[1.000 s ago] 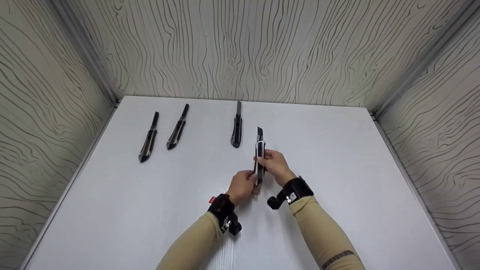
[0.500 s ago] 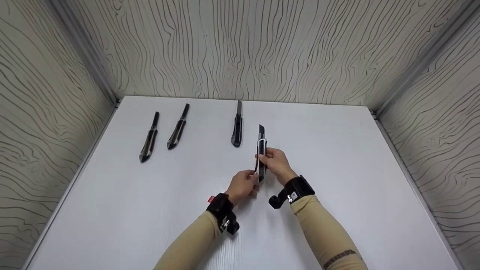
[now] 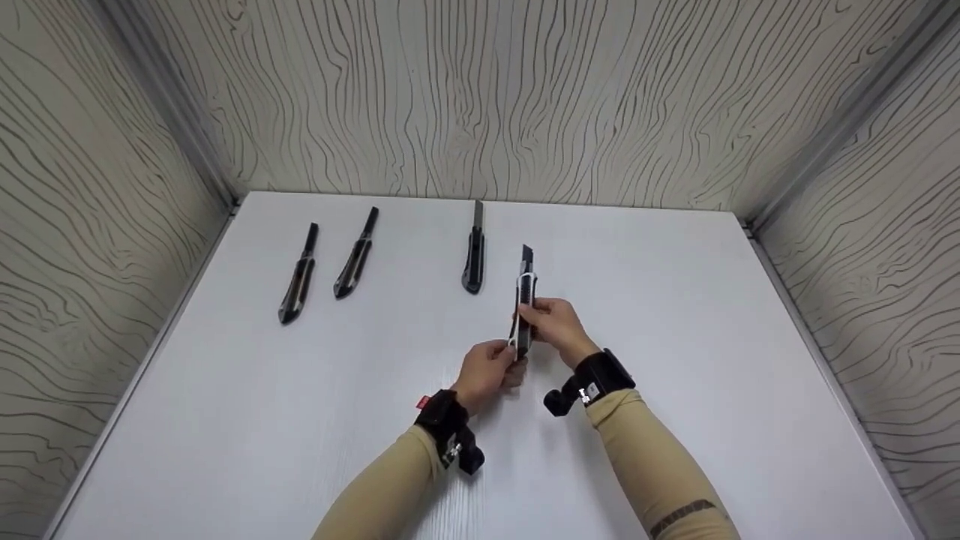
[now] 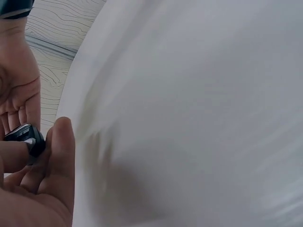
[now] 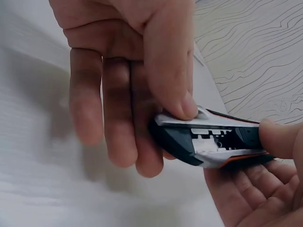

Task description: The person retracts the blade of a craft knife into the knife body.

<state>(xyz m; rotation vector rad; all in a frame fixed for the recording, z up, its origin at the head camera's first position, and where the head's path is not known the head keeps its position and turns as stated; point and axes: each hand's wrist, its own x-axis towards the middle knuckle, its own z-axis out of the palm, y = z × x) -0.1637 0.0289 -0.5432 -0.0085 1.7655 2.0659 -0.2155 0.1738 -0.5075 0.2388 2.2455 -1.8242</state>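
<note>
A snap-off utility knife (image 3: 528, 288), black and white-silver with orange lines, is held off the table, its dark blade pointing away from me. My right hand (image 3: 559, 328) grips the middle of the handle. In the right wrist view, the right thumb (image 5: 279, 137) presses at the black slider (image 5: 247, 137). My left hand (image 3: 484, 375) pinches the tail end between thumb and fingers. Only the dark tail of the knife (image 4: 29, 137) shows in the left wrist view; the rest is hidden there.
Behind and to the left, three more utility knives lie with blades out: a black one (image 3: 474, 259), one left of it (image 3: 354, 268) and one farthest left (image 3: 298, 289). The white table (image 3: 225, 420) is enclosed by wood-patterned panels (image 3: 480, 97).
Both hands still hold the knife, which has shifted slightly away from me and to the right, tilting a little. The three knives on the table have not moved.
</note>
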